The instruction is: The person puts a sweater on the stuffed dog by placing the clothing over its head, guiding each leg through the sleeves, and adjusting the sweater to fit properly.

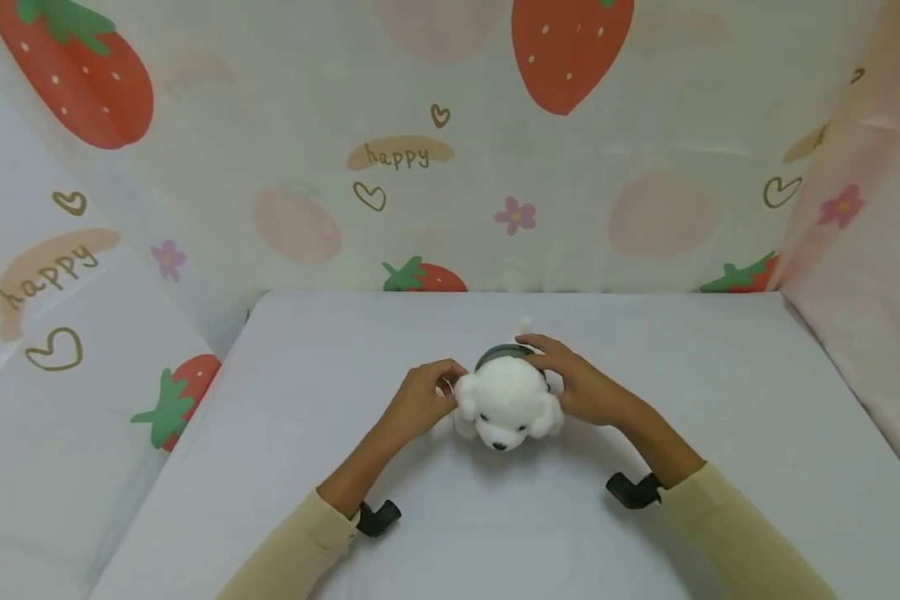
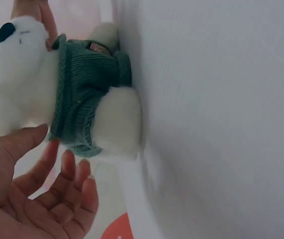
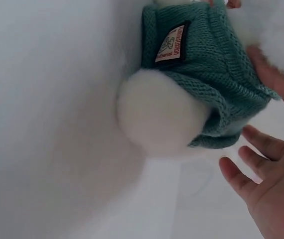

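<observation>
A white plush dog (image 1: 506,396) in a green knitted sweater (image 2: 84,82) stands upright on the table, its face towards me. On its left side my left hand (image 1: 425,398) pinches the sweater's neck edge between thumb and index finger; the other fingers (image 2: 77,184) curve loosely below. Across the toy, my right hand (image 1: 581,383) has its thumb at the collar under the ear, with fingers over the back of the sweater. The right wrist view shows a sewn label (image 3: 173,44) on the sweater and a round white leg (image 3: 159,112).
The white table (image 1: 307,350) surrounds the toy. A strawberry-printed cloth (image 1: 570,167) hangs behind it and along both sides. Black wrist mounts (image 1: 378,518) stick out from both sleeves.
</observation>
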The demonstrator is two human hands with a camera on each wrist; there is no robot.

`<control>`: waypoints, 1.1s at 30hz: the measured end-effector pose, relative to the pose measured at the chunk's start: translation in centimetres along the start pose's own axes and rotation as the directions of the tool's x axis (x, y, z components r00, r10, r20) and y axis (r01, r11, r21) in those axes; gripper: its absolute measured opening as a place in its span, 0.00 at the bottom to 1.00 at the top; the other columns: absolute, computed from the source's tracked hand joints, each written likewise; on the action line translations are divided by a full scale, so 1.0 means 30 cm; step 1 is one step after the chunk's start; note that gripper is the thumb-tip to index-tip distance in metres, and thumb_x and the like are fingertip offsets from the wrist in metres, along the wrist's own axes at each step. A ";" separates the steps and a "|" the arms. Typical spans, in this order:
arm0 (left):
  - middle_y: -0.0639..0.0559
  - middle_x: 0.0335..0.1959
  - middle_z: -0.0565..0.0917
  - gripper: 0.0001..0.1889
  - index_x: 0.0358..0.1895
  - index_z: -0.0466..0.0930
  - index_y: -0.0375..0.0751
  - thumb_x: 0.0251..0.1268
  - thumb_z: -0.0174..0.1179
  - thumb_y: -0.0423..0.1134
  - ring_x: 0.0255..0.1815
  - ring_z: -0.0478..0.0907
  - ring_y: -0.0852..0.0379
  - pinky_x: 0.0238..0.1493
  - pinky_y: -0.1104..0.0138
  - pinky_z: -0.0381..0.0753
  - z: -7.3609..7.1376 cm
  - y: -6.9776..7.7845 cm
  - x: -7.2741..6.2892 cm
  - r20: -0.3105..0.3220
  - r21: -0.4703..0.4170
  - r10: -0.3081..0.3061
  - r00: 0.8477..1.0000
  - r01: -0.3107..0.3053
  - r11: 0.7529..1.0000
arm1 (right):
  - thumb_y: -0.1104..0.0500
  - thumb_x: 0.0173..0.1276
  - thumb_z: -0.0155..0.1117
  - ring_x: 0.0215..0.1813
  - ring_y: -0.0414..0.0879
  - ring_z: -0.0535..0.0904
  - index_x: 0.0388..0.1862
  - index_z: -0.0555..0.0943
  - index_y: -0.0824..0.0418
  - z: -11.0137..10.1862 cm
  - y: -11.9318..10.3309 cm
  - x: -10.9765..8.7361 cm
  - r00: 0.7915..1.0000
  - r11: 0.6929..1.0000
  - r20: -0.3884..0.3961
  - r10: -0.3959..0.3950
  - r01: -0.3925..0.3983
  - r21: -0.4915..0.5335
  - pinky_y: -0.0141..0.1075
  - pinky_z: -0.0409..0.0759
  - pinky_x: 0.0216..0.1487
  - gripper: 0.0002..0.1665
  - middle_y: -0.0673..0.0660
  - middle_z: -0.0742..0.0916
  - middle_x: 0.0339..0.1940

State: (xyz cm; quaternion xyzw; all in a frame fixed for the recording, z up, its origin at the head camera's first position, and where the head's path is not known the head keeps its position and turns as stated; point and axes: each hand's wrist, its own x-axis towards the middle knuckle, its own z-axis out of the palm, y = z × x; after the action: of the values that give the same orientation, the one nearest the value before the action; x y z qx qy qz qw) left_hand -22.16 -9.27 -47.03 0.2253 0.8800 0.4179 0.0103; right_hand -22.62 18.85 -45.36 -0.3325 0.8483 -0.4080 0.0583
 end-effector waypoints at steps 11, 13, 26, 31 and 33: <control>0.53 0.37 0.85 0.12 0.47 0.84 0.42 0.65 0.57 0.27 0.37 0.80 0.53 0.38 0.60 0.81 -0.027 -0.028 0.011 0.228 -0.190 0.067 0.971 -0.023 0.981 | 0.57 0.59 0.80 0.83 0.62 0.42 0.62 0.82 0.57 0.027 0.004 0.017 0.999 0.994 -0.032 -0.041 0.038 -0.103 0.72 0.51 0.71 0.31 0.62 0.65 0.79; 0.44 0.36 0.83 0.08 0.46 0.83 0.39 0.69 0.57 0.29 0.36 0.79 0.50 0.38 0.56 0.81 -0.049 -0.042 0.012 0.295 -0.322 0.096 0.951 0.004 0.947 | 0.58 0.60 0.79 0.83 0.61 0.43 0.63 0.82 0.57 0.024 0.005 0.016 0.999 0.993 -0.038 -0.035 0.030 -0.116 0.71 0.51 0.71 0.31 0.62 0.66 0.79; 0.50 0.56 0.78 0.26 0.59 0.74 0.45 0.59 0.73 0.31 0.53 0.78 0.50 0.46 0.60 0.82 -0.044 -0.089 0.022 0.271 -0.374 0.039 0.962 0.068 0.925 | 0.66 0.69 0.69 0.77 0.57 0.63 0.74 0.73 0.53 -0.054 0.029 -0.038 0.999 0.988 -0.003 -0.041 0.041 0.147 0.61 0.67 0.70 0.34 0.56 0.71 0.76; 0.47 0.59 0.79 0.34 0.62 0.71 0.46 0.53 0.78 0.33 0.58 0.78 0.49 0.51 0.60 0.81 0.001 -0.094 0.013 0.267 -0.187 -0.016 0.964 0.068 0.980 | 0.67 0.71 0.66 0.61 0.53 0.78 0.69 0.72 0.60 -0.027 0.039 -0.070 0.998 0.991 -0.053 0.029 -0.022 0.129 0.52 0.77 0.61 0.29 0.56 0.80 0.62; 0.47 0.59 0.81 0.33 0.63 0.72 0.44 0.53 0.78 0.33 0.60 0.79 0.48 0.55 0.57 0.80 0.017 -0.088 0.008 0.260 -0.115 -0.009 0.965 0.041 0.993 | 0.66 0.69 0.67 0.60 0.52 0.78 0.69 0.71 0.59 -0.002 0.039 -0.074 0.998 0.990 -0.025 0.062 -0.058 0.125 0.51 0.78 0.60 0.31 0.55 0.79 0.62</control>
State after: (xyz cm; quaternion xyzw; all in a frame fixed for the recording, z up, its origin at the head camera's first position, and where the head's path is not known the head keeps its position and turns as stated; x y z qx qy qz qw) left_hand -23.30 -10.24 -49.29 0.2659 0.8473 0.4366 0.1441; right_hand -21.53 20.76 -46.55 -0.2967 0.8316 -0.4627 0.0787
